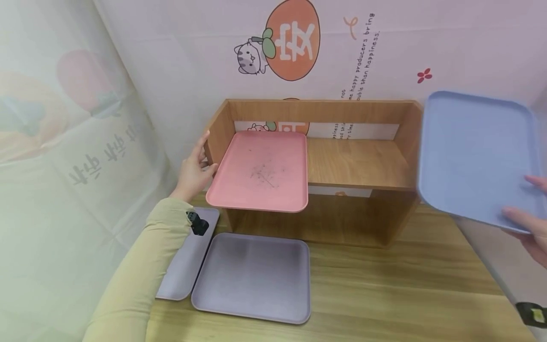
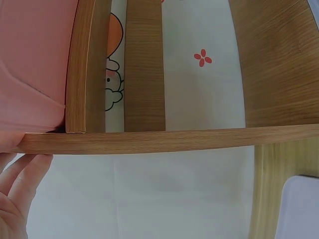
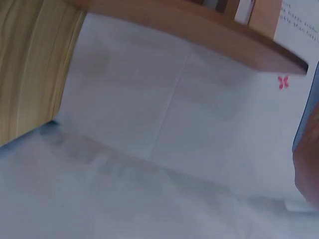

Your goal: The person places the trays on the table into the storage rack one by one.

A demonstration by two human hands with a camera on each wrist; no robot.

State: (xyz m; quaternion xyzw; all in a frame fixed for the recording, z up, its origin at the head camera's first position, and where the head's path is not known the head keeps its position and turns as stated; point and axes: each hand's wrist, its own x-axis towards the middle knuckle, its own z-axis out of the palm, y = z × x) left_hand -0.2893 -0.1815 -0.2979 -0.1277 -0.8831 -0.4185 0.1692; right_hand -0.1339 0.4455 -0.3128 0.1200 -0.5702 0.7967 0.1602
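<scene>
In the head view, my left hand [image 1: 194,173] is at the left side panel of a two-level wooden shelf [image 1: 350,164]. Its fingers lie along the panel's outer face and the thumb comes round the front edge, beside a pink tray [image 1: 265,171]. That tray lies on the upper level, with its front end jutting out and dark marks on its surface. The left wrist view shows the fingers [image 2: 30,181] against the panel. At the far right, my right hand [image 1: 532,228] grips a blue tray [image 1: 478,156] by its near right edge, raised and tilted beside the shelf.
Two grey-purple trays lie on the wood-grain table [image 1: 384,289]: one tray [image 1: 256,278] in front of the shelf, another tray [image 1: 183,261] to its left, partly under my left forearm. Printed white cloth [image 1: 192,52] hangs behind and at the left.
</scene>
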